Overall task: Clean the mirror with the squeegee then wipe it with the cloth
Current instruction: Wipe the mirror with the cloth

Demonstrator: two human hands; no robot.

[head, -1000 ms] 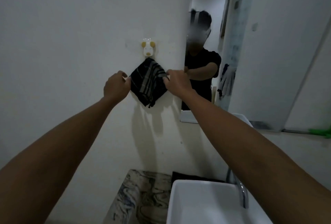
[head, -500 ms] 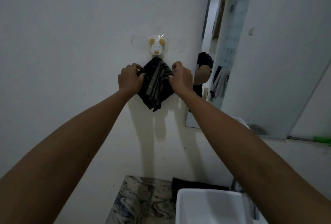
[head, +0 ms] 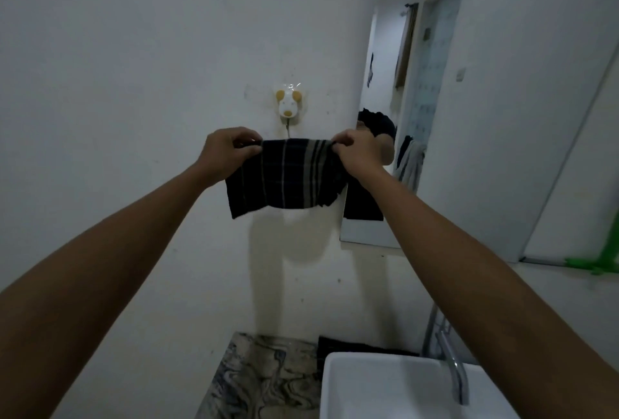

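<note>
A dark cloth (head: 288, 177) with pale stripes hangs spread flat between my hands, just below a white dog-shaped wall hook (head: 288, 104). My left hand (head: 227, 154) pinches its top left corner. My right hand (head: 356, 152) pinches its top right corner. The cloth is off the hook, and the hook's wire below it is bare. The mirror (head: 469, 100) covers the wall to the right, and my right arm crosses its lower left corner. A green squeegee (head: 599, 259) lies at the mirror's bottom edge, far right.
A white basin (head: 385, 388) with a chrome tap (head: 455, 371) sits below on the right. A marbled counter (head: 264, 378) lies left of it, with a dark cloth (head: 351, 346) at its back. The white wall is straight ahead.
The cloth hung by one corner from the hook, bunched between my hands. Now it is off the hook and stretched out flat, slightly lower, with my hands further apart.
</note>
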